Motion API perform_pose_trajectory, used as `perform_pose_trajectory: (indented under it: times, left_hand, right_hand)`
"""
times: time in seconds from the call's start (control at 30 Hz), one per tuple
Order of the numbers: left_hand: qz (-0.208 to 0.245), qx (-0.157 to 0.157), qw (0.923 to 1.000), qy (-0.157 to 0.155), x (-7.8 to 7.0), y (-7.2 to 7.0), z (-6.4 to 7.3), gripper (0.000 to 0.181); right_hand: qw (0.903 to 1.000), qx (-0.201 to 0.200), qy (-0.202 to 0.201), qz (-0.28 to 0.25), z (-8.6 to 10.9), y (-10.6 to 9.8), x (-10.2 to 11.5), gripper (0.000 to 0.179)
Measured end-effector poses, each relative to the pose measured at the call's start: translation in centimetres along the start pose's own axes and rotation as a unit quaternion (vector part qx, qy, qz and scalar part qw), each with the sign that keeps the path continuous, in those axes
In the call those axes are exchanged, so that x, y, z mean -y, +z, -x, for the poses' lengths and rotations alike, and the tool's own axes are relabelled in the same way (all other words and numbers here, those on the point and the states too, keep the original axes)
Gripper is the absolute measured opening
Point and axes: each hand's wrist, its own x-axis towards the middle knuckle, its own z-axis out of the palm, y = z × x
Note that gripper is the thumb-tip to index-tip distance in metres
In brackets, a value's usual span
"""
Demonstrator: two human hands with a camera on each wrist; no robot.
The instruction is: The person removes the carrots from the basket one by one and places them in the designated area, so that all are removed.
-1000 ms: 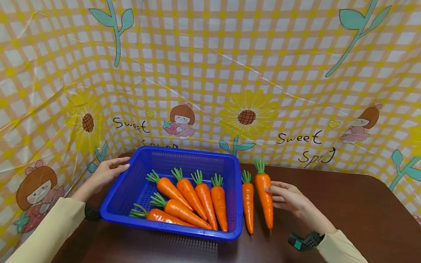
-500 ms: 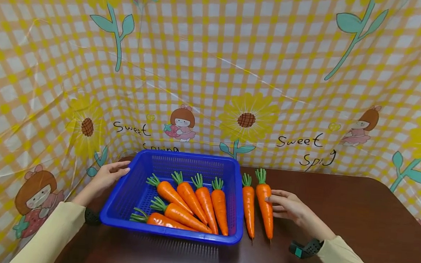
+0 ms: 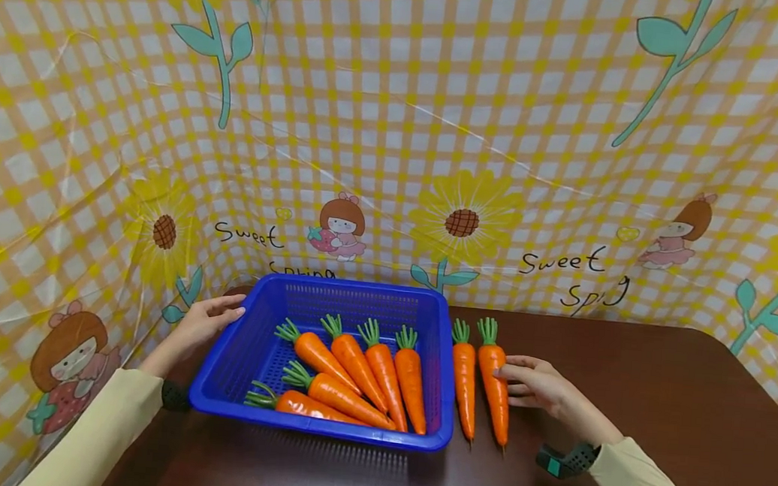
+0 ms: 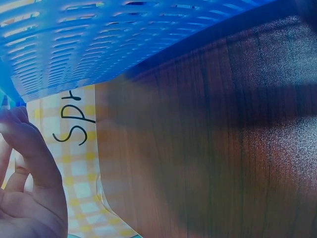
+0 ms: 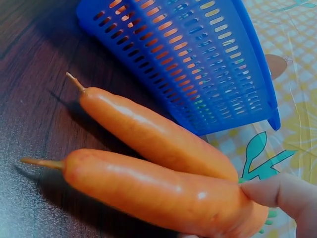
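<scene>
Blue plastic forms a slotted, rectangular basket (image 3: 445, 382) on a dark brown table (image 3: 656, 397), with six orange carrots (image 3: 355, 369) inside, four fanned side by side and two slanting across the near left part. Just outside the basket's right wall lies an inner carrot (image 3: 464, 390), and beside it an outer carrot (image 3: 494, 393); both point their green tops away from the person and their thin tips toward them. The right hand (image 3: 541, 387) holds the outer carrot near its leafy end, thumb on one side and a fingertip on the other; whether that carrot is raised cannot be told. The left hand (image 3: 200, 322) has its fingertips at the basket's left rim; whether they pinch it cannot be told. Checked cloth (image 3: 396, 145) with sunflowers walls the scene, printed in black handwriting: "Sweet" (image 3: 250, 235) at left above "Spring" (image 3: 303, 271), its lower part hidden by the basket, and "Sweet" (image 3: 564, 263) at right above creased letters (image 3: 595, 291) reading roughly "Spig". In the left wrist view, "Spr" runs sideways. The far table edge meets the cloth and ends in a rounded right corner; tabletop stretches widely right of the right hand, while the strip left of the basket is narrower.
</scene>
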Motion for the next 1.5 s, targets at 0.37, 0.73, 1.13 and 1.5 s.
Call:
perform_pose_trajectory:
  times: [0.37,0.73,1.13,1.5]
  left_hand:
    - [0.006,0.005,0.9999,0.012,0.1,0.5,0.5,0.059]
    - [-0.009,0.002,0.9999,-0.007,-0.3,0.6,0.3,0.061]
    - [-0.015,-0.005,0.9999,0.006,-0.7,-0.5,0.1,0.059]
    - [-0.014,0.001,0.9999,-0.002,0.3,0.1,0.6,0.058]
  right_hand:
    - [0.9999,-0.015,0.003,-0.008,0.3,0.2,-1.3,0.077]
    - [0.9988,-0.048,0.013,0.006,0.1,0.7,-0.9,0.078]
    - [0.9983,-0.056,0.013,-0.008,-0.6,1.5,-0.4,0.077]
    - [0.9980,-0.059,0.013,0.015,0.2,1.2,-1.0,0.079]
